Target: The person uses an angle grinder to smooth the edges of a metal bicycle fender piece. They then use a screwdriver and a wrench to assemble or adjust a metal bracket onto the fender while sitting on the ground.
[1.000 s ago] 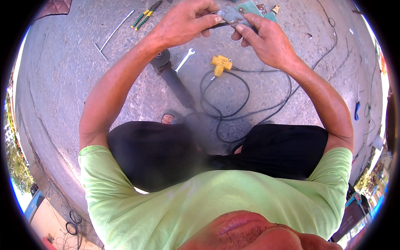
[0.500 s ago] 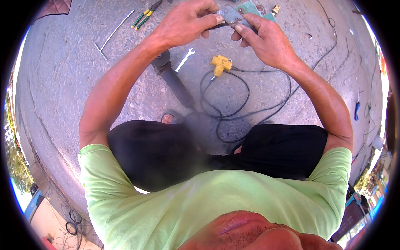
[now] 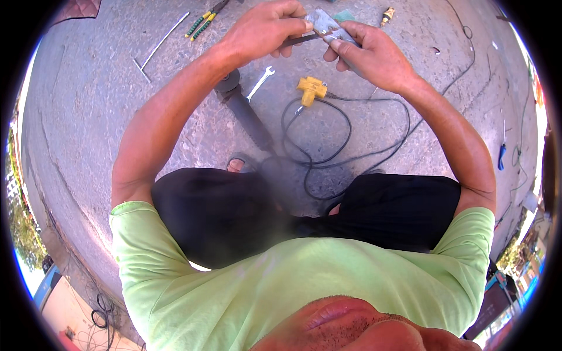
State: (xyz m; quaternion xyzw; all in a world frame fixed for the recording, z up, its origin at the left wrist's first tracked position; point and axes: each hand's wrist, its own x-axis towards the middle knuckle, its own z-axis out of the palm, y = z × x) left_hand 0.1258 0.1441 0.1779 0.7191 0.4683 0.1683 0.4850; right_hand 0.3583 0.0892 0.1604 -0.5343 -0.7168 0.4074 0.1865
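Observation:
Both hands are raised at the top of the view, around a small grey metal plate (image 3: 325, 22) with rusty marks. My left hand (image 3: 270, 30) pinches the plate's left edge between thumb and fingers. My right hand (image 3: 370, 51) grips its right lower end, thumb on top. A thin dark strip (image 3: 302, 40) runs from under the left fingers to the plate; whether it is joined to it I cannot tell. Just behind the plate a bit of pale green (image 3: 344, 16) shows, mostly hidden.
On the concrete floor (image 3: 193, 123) lie an angle grinder (image 3: 249, 120), an open-end wrench (image 3: 260, 83), a yellow power splitter (image 3: 311, 90) with looped black cable (image 3: 350, 126), green-yellow pliers (image 3: 202, 24), a T-handle wrench (image 3: 161, 45), a brass-coloured fitting (image 3: 387, 16) and a blue-handled screwdriver (image 3: 502, 153).
The plate has turned slightly in my hands, and more of the dark strip shows. Most of the green, rust-marked piece behind it is now out of sight. Both hands keep their hold.

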